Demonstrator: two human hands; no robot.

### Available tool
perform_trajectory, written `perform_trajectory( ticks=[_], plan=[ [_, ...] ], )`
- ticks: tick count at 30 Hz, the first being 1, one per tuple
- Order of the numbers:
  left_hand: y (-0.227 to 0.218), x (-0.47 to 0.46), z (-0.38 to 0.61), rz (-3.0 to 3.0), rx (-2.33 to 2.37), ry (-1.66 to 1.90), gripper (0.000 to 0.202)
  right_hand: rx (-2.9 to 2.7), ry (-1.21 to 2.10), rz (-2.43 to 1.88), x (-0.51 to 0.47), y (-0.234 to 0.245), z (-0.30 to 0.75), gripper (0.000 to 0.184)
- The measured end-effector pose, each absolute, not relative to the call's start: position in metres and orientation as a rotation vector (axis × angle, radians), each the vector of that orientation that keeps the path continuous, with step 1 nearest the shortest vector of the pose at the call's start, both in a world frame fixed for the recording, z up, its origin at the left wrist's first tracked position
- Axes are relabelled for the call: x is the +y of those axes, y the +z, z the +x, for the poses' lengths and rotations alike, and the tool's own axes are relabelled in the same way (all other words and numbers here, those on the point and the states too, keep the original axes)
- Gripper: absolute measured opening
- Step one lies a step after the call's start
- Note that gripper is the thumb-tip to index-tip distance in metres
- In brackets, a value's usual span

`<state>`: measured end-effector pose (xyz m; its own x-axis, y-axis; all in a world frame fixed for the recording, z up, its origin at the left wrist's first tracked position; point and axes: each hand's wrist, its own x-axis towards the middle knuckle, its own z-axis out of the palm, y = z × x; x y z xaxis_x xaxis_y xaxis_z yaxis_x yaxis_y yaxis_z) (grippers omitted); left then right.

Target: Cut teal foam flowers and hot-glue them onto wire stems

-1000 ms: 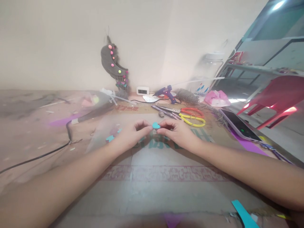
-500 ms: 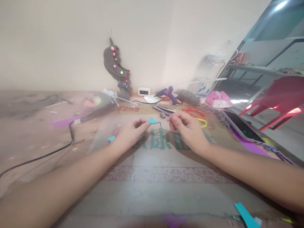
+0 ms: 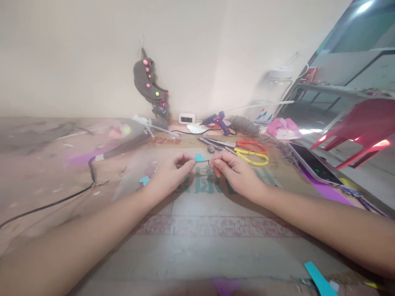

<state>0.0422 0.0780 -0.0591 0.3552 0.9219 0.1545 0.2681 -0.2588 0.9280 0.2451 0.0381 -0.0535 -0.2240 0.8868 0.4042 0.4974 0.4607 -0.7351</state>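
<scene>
Over the printed cardboard (image 3: 185, 224), my left hand (image 3: 171, 170) pinches a small turquoise heart (image 3: 199, 157) at its left edge. A short dark string (image 3: 206, 160) runs from the heart to the right. My right hand (image 3: 231, 170) is closed, with thumb and forefinger pressed together at the string's other end. Left of my left hand another turquoise heart (image 3: 144, 180) lies on the sheet. Just behind my right hand are scissors (image 3: 251, 156) with red and yellow handles.
A purple glue gun (image 3: 218, 121), a grey yarn bundle (image 3: 247, 125) and a small white clock (image 3: 187, 119) stand along the wall. A decorated crescent (image 3: 145, 80) hangs there. At right lie a phone (image 3: 314, 164) and a pink bag (image 3: 284, 128); a black cable (image 3: 46, 209) crosses the left.
My right hand has moved left, closer to the heart, and now holds the string near it. More of the scissors' handles shows. My left hand has stayed almost still.
</scene>
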Motion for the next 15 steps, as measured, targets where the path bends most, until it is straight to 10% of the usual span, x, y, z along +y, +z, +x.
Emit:
perform_trajectory(
  ticks=[15],
  plan=[
    [-0.0602,0.0780,0.0412,1.754,1.077,0.951,0.019,-1.709,0.623,-1.247,0.0394,-0.0553,0.2430,0.013]
  ],
)
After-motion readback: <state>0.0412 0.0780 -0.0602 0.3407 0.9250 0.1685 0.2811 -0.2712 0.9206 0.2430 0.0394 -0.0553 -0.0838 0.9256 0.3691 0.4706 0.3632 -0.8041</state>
